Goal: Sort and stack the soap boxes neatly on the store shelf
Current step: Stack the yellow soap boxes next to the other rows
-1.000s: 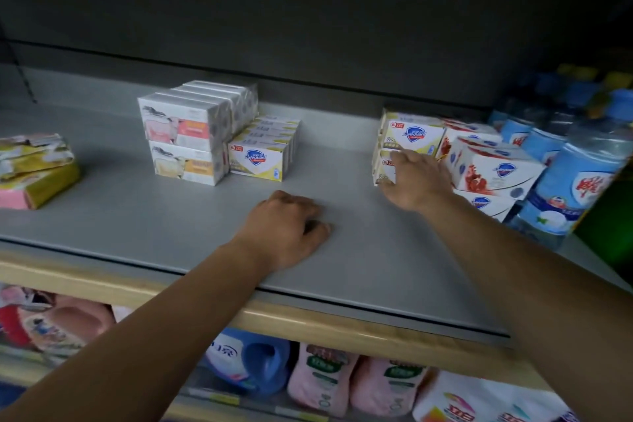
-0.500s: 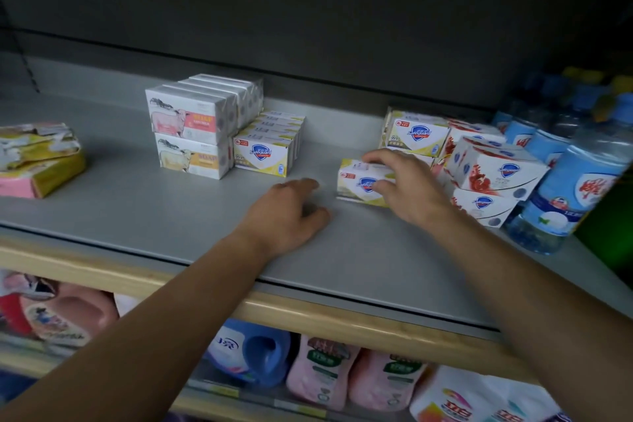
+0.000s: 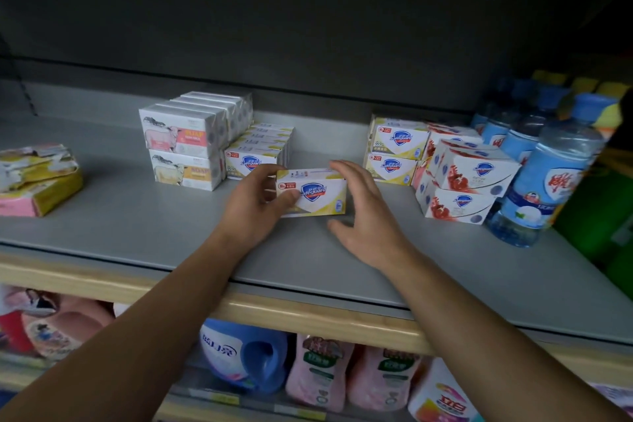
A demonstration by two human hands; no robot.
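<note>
A yellow-and-white Safeguard soap box [image 3: 320,193] stands on its long edge at the middle of the grey shelf [image 3: 137,226]. My left hand [image 3: 255,204] grips its left end, thumb on the front face. My right hand [image 3: 364,216] curves around its right end with fingers spread and the thumb off the box. Just behind to the left is a row of matching yellow Safeguard boxes [image 3: 257,152], beside a two-high stack of sheep-print soap boxes [image 3: 185,147]. Two more yellow Safeguard boxes [image 3: 397,154] are stacked at the right.
Red-and-white pomegranate Safeguard boxes [image 3: 472,181] are piled crookedly at the right, against blue water bottles [image 3: 548,181]. Wrapped yellow and pink soaps [image 3: 37,181] lie at the far left. Detergent bottles [image 3: 246,353] fill the shelf below the wooden front edge.
My right hand drew a yellow Safeguard box from the right stack leftward to the middle. My left hand lifted off the shelf and took hold of the box's left end; the right hand's grip loosened.
</note>
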